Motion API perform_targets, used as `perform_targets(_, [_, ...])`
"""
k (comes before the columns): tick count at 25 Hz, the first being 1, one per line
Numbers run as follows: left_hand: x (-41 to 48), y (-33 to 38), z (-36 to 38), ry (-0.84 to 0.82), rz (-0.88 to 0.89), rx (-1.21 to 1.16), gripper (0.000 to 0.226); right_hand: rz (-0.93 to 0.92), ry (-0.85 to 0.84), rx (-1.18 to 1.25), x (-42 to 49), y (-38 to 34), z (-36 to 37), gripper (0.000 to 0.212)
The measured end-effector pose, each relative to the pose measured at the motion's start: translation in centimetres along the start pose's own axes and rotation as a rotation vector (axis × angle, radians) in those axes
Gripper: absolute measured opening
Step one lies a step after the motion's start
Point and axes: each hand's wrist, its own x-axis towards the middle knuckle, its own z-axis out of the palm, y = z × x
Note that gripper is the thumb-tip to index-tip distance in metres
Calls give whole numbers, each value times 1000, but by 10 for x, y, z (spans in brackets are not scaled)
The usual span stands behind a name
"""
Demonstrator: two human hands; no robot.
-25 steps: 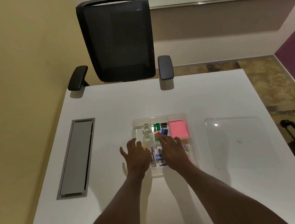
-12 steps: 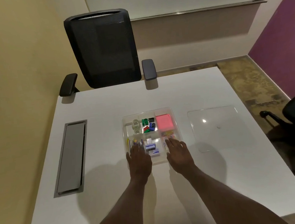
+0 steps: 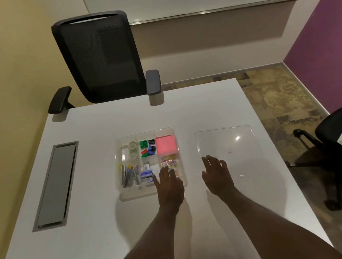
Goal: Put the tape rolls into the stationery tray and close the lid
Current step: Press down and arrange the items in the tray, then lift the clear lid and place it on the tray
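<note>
— Two tape rolls [image 3: 133, 150] sit in the tray's [image 3: 122, 193] far-left compartment, hard to make out through glare. The lid [image 3: 237, 144]?

— Apart, right of the tray. Right hand [image 3: 216, 176] spread on its near-left corner; left hand [image 3: 169, 184] spread, hiding the tray's near-right corner.

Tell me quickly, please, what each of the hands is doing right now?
Left hand: open, fingers spread over the tray's near right corner, holding nothing.
Right hand: open, at the near left corner of the clear lid, holding nothing.
</note>
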Motion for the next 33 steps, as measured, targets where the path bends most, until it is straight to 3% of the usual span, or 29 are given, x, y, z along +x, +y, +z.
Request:
perform_targets(12, [77,113,64,-113,-58,-15,47,103,-9,17,56,168,-2,58])
perform_targets(16, [101,123,80,-218,-129,-5,60,213,-112,38,79,205,2,66])
perform_targets(22, [123,133,89,-322,-337,-114,76,349,-150,135,96,229,10,74])
perform_targets(28, [126,139,97,-280,-359,-115,72,425,-149,224,95,224,22,69])
perform_targets(33, [124,153,97,-211,-467,-259,70,569,-34,476,96,217,18,56])
